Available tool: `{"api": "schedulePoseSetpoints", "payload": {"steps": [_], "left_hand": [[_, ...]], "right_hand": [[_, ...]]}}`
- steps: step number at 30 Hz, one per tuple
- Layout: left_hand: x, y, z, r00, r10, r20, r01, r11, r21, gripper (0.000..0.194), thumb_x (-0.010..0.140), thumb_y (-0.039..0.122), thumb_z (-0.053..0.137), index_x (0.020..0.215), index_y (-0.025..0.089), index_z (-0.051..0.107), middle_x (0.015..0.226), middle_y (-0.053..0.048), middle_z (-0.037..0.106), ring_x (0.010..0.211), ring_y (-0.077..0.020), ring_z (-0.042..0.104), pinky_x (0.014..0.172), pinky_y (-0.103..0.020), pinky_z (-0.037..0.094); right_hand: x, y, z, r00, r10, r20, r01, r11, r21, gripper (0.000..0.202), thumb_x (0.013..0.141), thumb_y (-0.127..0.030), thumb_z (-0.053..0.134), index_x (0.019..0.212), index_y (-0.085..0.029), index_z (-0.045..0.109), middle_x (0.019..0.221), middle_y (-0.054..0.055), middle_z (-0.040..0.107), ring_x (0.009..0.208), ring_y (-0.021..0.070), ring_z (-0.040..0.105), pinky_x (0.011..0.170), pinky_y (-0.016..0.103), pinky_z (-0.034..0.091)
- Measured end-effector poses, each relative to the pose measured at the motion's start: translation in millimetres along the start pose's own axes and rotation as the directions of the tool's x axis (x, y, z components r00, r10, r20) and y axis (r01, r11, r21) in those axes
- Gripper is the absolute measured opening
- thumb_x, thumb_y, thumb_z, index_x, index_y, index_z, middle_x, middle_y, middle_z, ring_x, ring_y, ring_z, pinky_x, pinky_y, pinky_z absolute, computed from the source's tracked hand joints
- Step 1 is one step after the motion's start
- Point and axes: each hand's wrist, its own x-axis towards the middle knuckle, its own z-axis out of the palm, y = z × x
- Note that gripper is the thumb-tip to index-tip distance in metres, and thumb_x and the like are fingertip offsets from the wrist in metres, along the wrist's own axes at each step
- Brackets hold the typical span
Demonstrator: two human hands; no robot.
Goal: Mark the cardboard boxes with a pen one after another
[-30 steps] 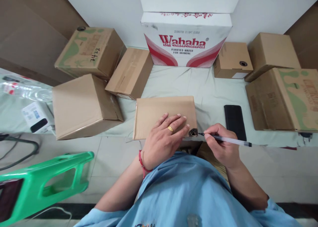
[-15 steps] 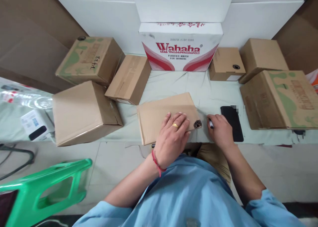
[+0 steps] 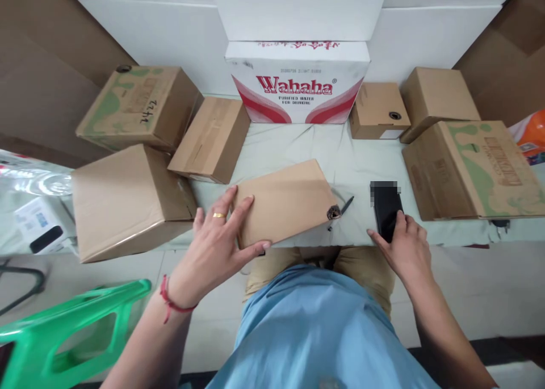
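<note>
A flat brown cardboard box (image 3: 285, 199) lies near the table's front edge, with a dark round spot at its right corner. My left hand (image 3: 221, 235), with a ring, rests spread over its left end, fingers apart. At the right, my right hand (image 3: 406, 241) has its thumb and fingers on either side of the lower end of a black phone (image 3: 386, 210), which lies on the cloth. Between the box and the phone is a dark pen (image 3: 348, 204), touched by neither hand.
A white and red Wahaha carton (image 3: 298, 91) stands at the back. Brown boxes flank both sides, including a large one (image 3: 123, 201) at left and a green-printed one (image 3: 477, 170) at right. A green stool (image 3: 76, 315) stands lower left.
My left hand has slid left across the flat box, its fingers spreading. My right hand has let go of the pen and moved right to the phone. The view has shifted slightly.
</note>
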Motion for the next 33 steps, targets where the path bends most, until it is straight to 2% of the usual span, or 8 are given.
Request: {"api": "schedulePoseSetpoints", "payload": {"steps": [3,8,13,17,20,23,26,33], "left_hand": [[-10,-1,-3.8,0.99,-0.072,0.121,0.067,0.997,0.043,0.09,0.1,0.076,0.057,0.169,0.023,0.039,0.179,-0.026,0.03,0.119,-0.0442,0.076,0.094,-0.059,0.065],[-25,8,-13.7,0.982,-0.06,0.181,0.022,0.979,0.205,0.095,0.093,0.07,0.071,0.167,0.019,0.043,0.167,-0.029,0.044,0.086,-0.0343,0.078,0.079,-0.052,0.065],[-25,-11,-17.6,0.978,0.164,0.131,-0.184,0.97,0.158,0.08,0.081,0.048,0.091,0.154,0.036,0.061,0.159,-0.019,0.052,0.14,-0.0508,0.059,0.114,-0.073,0.05],[-17,-26,-8.3,0.953,0.278,0.118,-0.285,0.958,0.044,0.086,0.076,0.026,0.093,0.155,0.032,0.059,0.18,-0.02,0.025,0.166,-0.0586,0.018,0.124,-0.082,0.034],[-17,-28,1.2,0.955,0.294,0.035,-0.294,0.956,0.01,0.076,0.082,0.024,0.086,0.153,0.029,0.062,0.169,-0.022,0.039,0.157,-0.0534,0.036,0.118,-0.07,0.05],[-29,-17,9.8,0.966,0.253,-0.056,-0.25,0.967,0.048,0.064,0.089,0.034,0.082,0.15,0.028,0.064,0.142,-0.019,0.058,0.119,-0.0378,0.067,0.098,-0.054,0.065],[-44,8,18.2,0.968,0.241,-0.072,-0.238,0.97,0.043,0.058,0.1,0.05,0.073,0.15,0.024,0.061,0.121,-0.013,0.063,0.085,-0.0225,0.071,0.069,-0.035,0.065],[-47,50,29.7,0.937,0.269,-0.223,-0.304,0.942,-0.141,0.044,0.109,0.051,0.06,0.142,0.021,0.062,0.12,-0.012,0.062,0.088,-0.0191,0.071,0.075,-0.032,0.065]], "right_hand": [[2,-6,2,0.997,0.063,-0.037,-0.062,0.998,0.027,0.096,0.096,-0.064,0.059,0.159,0.007,0.043,0.141,0.039,0.058,0.124,0.0494,0.055,0.107,0.062,0.047],[17,-3,0,0.982,0.188,0.031,-0.19,0.978,0.086,0.099,0.08,-0.069,0.072,0.145,0.004,0.057,0.122,0.032,0.062,0.119,0.0488,0.057,0.105,0.06,0.047],[18,7,-8,0.969,0.232,0.083,-0.243,0.956,0.162,0.102,0.073,-0.072,0.075,0.146,-0.005,0.055,0.126,0.027,0.058,0.112,0.0439,0.064,0.096,0.054,0.054],[15,7,-13,0.965,0.242,0.105,-0.259,0.943,0.21,0.104,0.074,-0.07,0.072,0.153,-0.007,0.05,0.136,0.027,0.054,0.112,0.0428,0.068,0.095,0.053,0.056],[16,7,-12,0.97,0.218,0.107,-0.24,0.929,0.283,0.104,0.072,-0.067,0.073,0.152,-0.004,0.052,0.135,0.029,0.059,0.122,0.0452,0.065,0.1,0.055,0.055],[16,7,-9,0.978,0.189,0.092,-0.21,0.874,0.439,0.1,0.069,-0.066,0.076,0.147,-0.007,0.058,0.136,0.028,0.065,0.128,0.0437,0.064,0.108,0.055,0.052],[13,4,-10,0.982,0.165,0.094,-0.187,0.755,0.629,0.097,0.066,-0.069,0.081,0.145,-0.015,0.061,0.135,0.021,0.07,0.124,0.0384,0.067,0.109,0.054,0.052],[1,-44,-40,0.996,-0.087,0.008,0.032,0.45,0.893,0.086,0.071,-0.059,0.089,0.144,-0.023,0.06,0.12,0.009,0.074,0.098,0.0254,0.072,0.086,0.041,0.061]]}}
